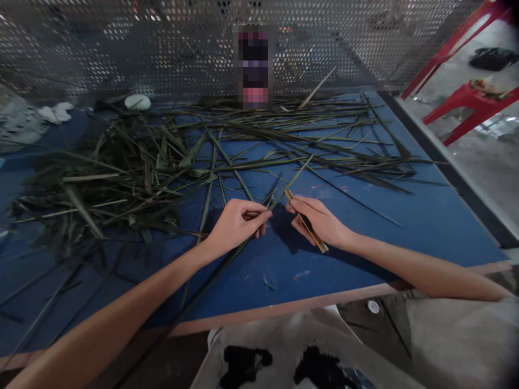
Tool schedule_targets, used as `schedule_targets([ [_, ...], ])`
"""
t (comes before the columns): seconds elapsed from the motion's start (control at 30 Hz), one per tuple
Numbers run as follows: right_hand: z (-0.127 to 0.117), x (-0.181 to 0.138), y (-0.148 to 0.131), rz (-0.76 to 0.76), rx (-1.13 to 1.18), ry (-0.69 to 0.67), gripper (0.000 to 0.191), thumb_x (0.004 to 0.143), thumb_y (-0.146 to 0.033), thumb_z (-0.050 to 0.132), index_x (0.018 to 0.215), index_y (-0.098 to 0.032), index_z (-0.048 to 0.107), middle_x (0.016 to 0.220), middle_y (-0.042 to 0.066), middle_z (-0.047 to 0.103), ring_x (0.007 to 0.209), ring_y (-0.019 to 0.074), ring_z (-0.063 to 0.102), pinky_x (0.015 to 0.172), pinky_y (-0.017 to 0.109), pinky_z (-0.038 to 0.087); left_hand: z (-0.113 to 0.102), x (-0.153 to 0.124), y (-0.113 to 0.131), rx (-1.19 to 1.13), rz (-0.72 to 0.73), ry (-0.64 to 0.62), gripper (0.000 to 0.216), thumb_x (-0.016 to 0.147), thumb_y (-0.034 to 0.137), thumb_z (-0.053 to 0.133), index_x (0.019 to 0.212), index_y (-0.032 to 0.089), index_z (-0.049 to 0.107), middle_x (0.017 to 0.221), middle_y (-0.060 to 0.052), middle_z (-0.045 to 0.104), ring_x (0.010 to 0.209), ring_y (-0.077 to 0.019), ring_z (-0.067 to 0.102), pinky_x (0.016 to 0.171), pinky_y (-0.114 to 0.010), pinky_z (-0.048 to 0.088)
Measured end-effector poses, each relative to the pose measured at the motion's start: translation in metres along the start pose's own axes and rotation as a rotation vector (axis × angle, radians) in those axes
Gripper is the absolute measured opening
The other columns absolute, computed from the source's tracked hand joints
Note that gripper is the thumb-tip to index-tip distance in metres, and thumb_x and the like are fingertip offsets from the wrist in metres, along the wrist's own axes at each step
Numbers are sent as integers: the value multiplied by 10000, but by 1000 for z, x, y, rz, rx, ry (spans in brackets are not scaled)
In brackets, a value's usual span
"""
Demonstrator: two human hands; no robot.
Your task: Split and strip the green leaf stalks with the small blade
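My left hand (pixel 237 222) is closed in a pinch on a long green leaf strip (pixel 290 181) that runs from below the table edge up and right past both hands. My right hand (pixel 318 221) is closed on a thin yellow-handled tool (pixel 307 223), which looks like a small knife, its tip next to the strip. Both hands hover just above the blue table (pixel 405 227), a few centimetres apart.
A heap of long green leaves (pixel 121 173) and thin strips covers the left and back of the table. A perforated metal screen (pixel 162 48) stands behind. A white pebble-like object (pixel 137 102) lies at the back left. Red plastic chairs (pixel 466 102) stand to the right.
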State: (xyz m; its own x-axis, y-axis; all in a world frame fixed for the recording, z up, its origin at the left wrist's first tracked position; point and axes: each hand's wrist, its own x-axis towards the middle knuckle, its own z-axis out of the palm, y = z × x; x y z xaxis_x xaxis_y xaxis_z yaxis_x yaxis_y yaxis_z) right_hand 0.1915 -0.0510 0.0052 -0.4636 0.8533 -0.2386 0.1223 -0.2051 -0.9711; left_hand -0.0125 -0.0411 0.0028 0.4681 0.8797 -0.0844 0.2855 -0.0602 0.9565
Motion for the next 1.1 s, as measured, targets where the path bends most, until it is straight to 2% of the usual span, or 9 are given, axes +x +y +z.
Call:
schedule_targets([
  [0.47,2,-3,4,82,-41,-151,256,993,-372,320,831,-203,424,368,-90,438,259,76,359,273,159,276,3,2,-3,49,53,15,295,873,339,566,693,132,676,539,-18,614,454,-93,559,480,-187,464],
  [0.6,3,-2,1,67,-5,-105,255,991,-351,313,800,-209,408,357,-96,411,246,74,333,265,159,251,2,3,3,14,26,6,297,884,372,555,751,136,679,598,-28,654,464,-92,575,485,-186,472],
  [0.77,1,1,-4,49,18,-20,232,974,-323,308,793,-211,400,324,-99,383,234,81,313,269,161,199,-4,4,7,-31,-38,-96,323,882,383,558,710,134,671,659,-55,700,501,-96,605,503,-184,492],
  [1.1,2,-1,-8,78,29,-32,238,969,-334,315,780,-215,399,310,-94,381,225,85,300,275,176,170,1,2,0,34,10,-29,315,868,331,559,648,134,668,565,-41,659,480,-106,590,491,-193,483],
])
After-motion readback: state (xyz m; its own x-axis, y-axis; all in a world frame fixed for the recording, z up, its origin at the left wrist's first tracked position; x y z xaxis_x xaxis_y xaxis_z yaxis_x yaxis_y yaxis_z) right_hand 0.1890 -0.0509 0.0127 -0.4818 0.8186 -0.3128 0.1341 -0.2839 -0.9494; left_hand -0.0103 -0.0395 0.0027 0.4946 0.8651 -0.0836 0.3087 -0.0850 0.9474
